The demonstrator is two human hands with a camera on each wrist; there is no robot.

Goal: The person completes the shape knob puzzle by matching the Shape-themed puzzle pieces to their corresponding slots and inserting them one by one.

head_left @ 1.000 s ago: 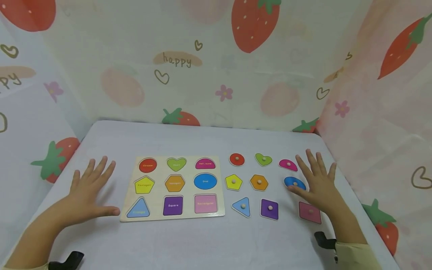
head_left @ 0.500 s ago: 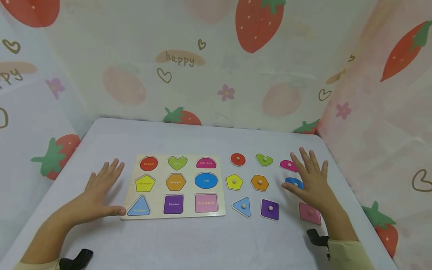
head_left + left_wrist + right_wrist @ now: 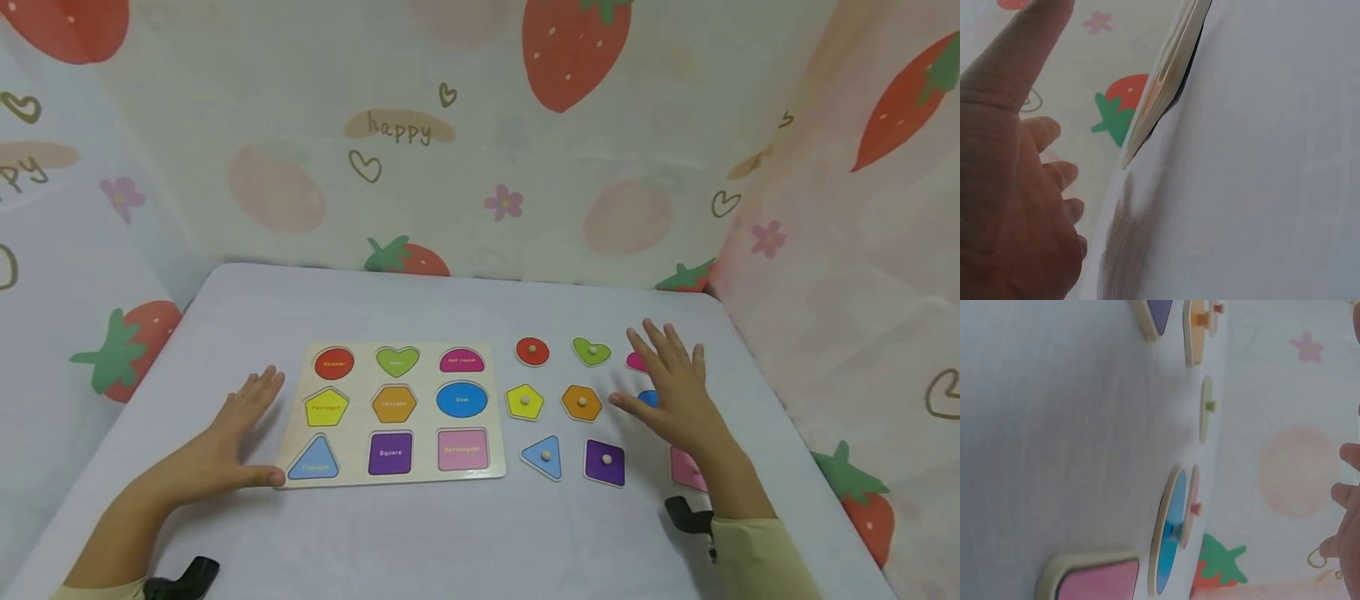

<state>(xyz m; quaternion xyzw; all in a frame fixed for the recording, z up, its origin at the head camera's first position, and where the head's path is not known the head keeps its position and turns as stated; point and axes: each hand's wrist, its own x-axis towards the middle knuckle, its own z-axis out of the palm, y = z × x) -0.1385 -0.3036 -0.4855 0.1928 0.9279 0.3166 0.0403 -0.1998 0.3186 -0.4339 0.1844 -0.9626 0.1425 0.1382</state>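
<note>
My left hand (image 3: 225,450) is beside the cream puzzle board (image 3: 427,417), fingers extended and thumb near the board's lower left corner. A gap shows between this hand and the board edge (image 3: 1172,69) in the left wrist view. My right hand (image 3: 678,408) hovers with spread fingers over the right-hand knobbed pieces, holding nothing. It partly hides the blue oval piece (image 3: 648,397), the magenta half-round piece (image 3: 635,362) and the pink rectangle piece (image 3: 686,469). In the right wrist view, the blue oval (image 3: 1169,550) lies flat on the table, knob outward.
Between board and right hand lie a red circle (image 3: 525,357), green heart (image 3: 585,351), yellow pentagon (image 3: 517,408), orange hexagon (image 3: 573,408), light-blue triangle (image 3: 536,454) and purple square (image 3: 597,468). Strawberry-print cloth (image 3: 465,167) walls the white table (image 3: 420,542) behind and at both sides.
Both hands have drifted inward: the left rightward toward the board's corner, the right leftward over the half-round and oval pieces. The board and pieces stay in place.
</note>
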